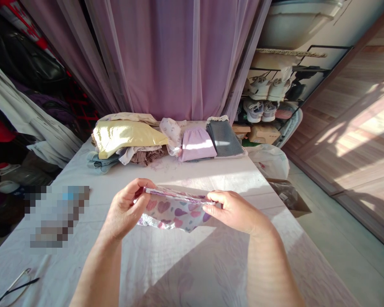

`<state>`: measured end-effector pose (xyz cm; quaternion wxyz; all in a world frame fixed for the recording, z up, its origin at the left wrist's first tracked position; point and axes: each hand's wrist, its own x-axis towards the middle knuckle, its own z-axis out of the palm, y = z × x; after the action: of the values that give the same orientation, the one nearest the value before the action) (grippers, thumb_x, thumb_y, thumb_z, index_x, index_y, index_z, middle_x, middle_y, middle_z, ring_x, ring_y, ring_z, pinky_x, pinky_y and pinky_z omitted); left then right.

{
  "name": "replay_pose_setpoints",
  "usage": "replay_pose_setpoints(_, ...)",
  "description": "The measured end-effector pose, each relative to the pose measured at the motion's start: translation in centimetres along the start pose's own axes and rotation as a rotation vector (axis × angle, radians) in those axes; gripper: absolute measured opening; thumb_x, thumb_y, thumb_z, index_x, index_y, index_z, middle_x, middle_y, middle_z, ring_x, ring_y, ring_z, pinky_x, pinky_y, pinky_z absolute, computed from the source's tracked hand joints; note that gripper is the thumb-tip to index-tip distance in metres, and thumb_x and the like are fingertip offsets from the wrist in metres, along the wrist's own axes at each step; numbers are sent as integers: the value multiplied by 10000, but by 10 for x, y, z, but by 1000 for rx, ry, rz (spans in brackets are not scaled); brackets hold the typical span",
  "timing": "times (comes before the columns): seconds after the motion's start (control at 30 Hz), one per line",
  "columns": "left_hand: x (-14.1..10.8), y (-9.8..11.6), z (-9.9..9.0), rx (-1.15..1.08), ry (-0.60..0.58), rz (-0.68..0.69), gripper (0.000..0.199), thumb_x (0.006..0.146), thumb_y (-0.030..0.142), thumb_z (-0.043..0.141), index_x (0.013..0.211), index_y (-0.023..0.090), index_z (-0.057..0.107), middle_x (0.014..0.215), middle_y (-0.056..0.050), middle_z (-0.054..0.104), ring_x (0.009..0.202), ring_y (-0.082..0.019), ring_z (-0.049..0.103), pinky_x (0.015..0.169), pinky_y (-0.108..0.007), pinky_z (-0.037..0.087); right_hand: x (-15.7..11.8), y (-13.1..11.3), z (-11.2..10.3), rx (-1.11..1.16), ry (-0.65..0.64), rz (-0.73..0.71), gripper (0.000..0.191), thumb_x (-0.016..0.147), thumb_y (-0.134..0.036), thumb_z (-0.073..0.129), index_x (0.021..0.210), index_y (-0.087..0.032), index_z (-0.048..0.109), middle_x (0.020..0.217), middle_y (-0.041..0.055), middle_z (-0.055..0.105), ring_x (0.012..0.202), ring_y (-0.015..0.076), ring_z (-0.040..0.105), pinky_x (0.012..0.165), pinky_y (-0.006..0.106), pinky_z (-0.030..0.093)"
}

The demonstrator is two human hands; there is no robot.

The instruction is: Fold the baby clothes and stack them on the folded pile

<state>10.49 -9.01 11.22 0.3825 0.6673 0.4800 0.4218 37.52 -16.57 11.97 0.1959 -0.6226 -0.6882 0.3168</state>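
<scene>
A white cloth garment printed with pink and purple hearts [176,213] is stretched between my two hands, above the table. My left hand [128,209] pinches its upper left corner between thumb and fingers. At the upper right corner, my right hand [232,211] grips the same edge. The held edge looks folded into layers, and the lower part hangs down. What kind of garment it is I cannot make out. Beyond it lie a folded lilac garment [196,144] and a folded dark grey garment [225,136], side by side.
A heap of clothes with a yellow garment [128,136] on top sits at the back left of the table [179,273]. Eyeglasses [19,283] lie at the near left, by a blurred-out item [59,217]. Shoes [259,87] stand on a rack at right.
</scene>
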Motion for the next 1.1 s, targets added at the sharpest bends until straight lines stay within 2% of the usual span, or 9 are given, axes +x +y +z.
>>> replay_pose_setpoints(0.13,-2,-3,0,24,117,70,188,705,245,574,849,214,692,769,-6,685,638,-138,600,597,-230,477,-2,-5,-3,-24,82,-73,289,927,-350,524,691,-203,607,715,-4,574,637,127,512,587,246,382)
replay_pose_setpoints(0.3,0,-9,2,-95,187,9,219,729,310,661,918,202,682,774,-12,692,625,-135,603,584,-228,488,1,0,-3,81,156,-226,332,974,-388,469,808,-204,690,809,48,628,740,162,577,671,278,472)
replay_pose_setpoints(0.5,2,-6,6,-304,122,-41,447,744,353,715,1159,218,619,968,-64,739,737,-160,675,636,-251,538,4,5,2,176,371,-187,225,891,-369,593,962,-213,738,878,58,678,732,162,602,657,265,504)
replay_pose_setpoints(0.6,3,-1,6,-287,112,-46,384,751,363,699,1094,194,657,981,-83,742,754,-173,683,650,-264,547,6,8,4,196,427,-141,299,864,-375,610,1099,-219,709,813,29,674,644,142,574,609,255,493)
replay_pose_setpoints(0.7,1,2,2,-148,107,-40,260,761,337,668,971,191,713,916,-59,746,779,-176,678,701,-262,539,7,11,6,231,479,-64,431,839,-396,623,1219,-196,649,794,20,676,635,142,585,628,268,501)
replay_pose_setpoints(0.8,-4,5,-1,35,133,-32,190,764,285,634,903,212,740,824,-16,733,716,-152,647,664,-237,513,7,9,7,228,500,25,317,821,-384,622,1063,-190,685,800,28,686,687,159,616,663,278,502)
replay_pose_setpoints(0.87,-6,9,-2,50,165,-45,198,760,272,621,909,217,738,781,-1,716,644,-135,618,585,-223,489,7,6,8,219,508,49,225,813,-372,617,936,-193,675,769,23,673,703,162,618,668,273,495)
replay_pose_setpoints(0.97,4,17,-1,-127,156,-74,224,731,297,644,921,198,709,750,5,686,579,-121,599,545,-229,503,14,3,6,246,508,20,199,825,-372,589,896,-193,642,762,19,668,689,155,614,649,262,487)
replay_pose_setpoints(1.1,52,34,5,-408,82,-85,215,656,280,681,841,177,641,723,29,624,548,-88,566,550,-236,547,49,-2,-17,141,512,4,176,809,-325,591,909,-194,650,743,17,685,686,164,635,651,270,487)
